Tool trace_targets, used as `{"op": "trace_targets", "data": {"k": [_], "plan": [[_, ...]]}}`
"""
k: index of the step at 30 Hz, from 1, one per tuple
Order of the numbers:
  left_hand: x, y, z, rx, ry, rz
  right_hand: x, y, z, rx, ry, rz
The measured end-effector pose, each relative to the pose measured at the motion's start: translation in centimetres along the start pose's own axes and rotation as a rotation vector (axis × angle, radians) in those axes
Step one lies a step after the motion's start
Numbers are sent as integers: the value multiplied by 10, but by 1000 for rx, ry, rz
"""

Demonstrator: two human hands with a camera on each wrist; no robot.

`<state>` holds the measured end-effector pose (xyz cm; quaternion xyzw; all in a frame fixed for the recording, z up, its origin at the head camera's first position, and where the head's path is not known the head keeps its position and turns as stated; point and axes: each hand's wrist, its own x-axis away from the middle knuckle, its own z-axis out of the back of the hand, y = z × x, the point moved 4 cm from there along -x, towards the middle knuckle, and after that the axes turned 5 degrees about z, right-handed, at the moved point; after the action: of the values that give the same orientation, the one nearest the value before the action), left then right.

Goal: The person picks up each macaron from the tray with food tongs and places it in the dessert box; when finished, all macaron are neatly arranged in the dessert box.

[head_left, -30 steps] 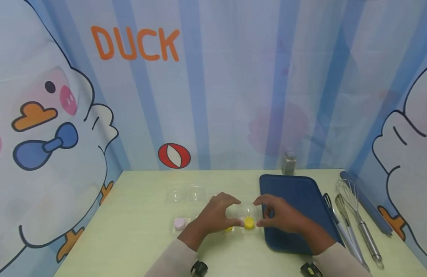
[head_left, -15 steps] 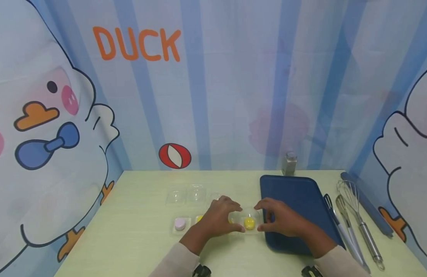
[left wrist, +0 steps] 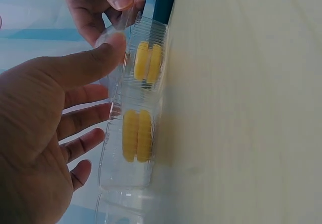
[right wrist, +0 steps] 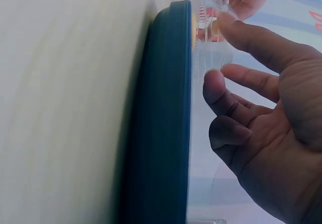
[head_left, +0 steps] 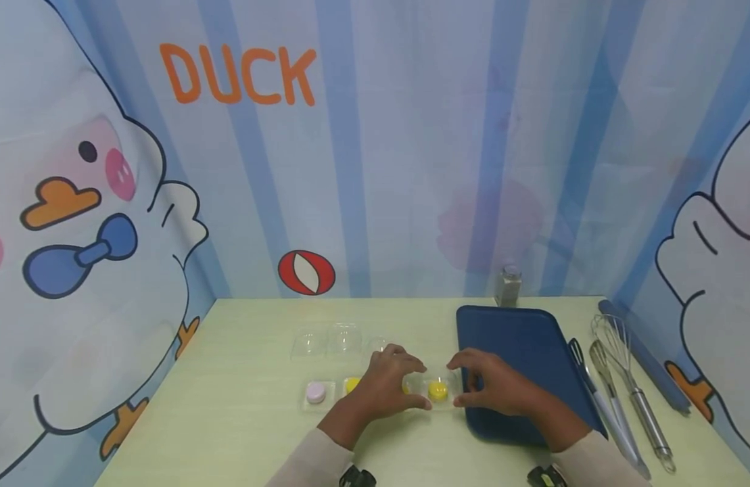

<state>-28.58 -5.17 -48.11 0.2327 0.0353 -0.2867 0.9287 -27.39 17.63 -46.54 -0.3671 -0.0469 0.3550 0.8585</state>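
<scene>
Holds with both hands a clear lid (head_left: 438, 375), directly above a clear box (left wrist: 151, 30) with a yellow macaron (head_left: 438, 391) inside; cannot tell for sure any contact between lid and box rim. Taking this lid as middle of the clock in head view, grips with left hand (head_left: 387, 382) from nine o'clock and with right hand (head_left: 490, 382) from three o'clock. On left side, pinches lid between thumb at six and forefinger at twelve, with other fingers spread apart. On right side, pinches in same manner, with outer fingers bent inward. Has at nine o'clock, just beside, a second yellow macaron (left wrist: 144, 136) in its own box; farther at nine, a third yellow macaron (head_left: 352, 385) and then a pale pink macaron (head_left: 316, 392). Has also three loose lids (head_left: 345, 340) between nine and ten, in a row on pale table (head_left: 241, 379). At three o'clock, reaches over near edge of blue tray (head_left: 514, 338); well past it, at same hour, has a large whisk (head_left: 648, 416). At one o'clock, behind tray, has a small jar (head_left: 508, 289).
</scene>
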Motion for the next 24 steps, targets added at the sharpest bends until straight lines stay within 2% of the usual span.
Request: {"op": "trace_targets", "data": {"k": [24], "plan": [[-2, -4, -10, 32, -29, 75, 0, 6, -4, 4, -34, -18]]}}
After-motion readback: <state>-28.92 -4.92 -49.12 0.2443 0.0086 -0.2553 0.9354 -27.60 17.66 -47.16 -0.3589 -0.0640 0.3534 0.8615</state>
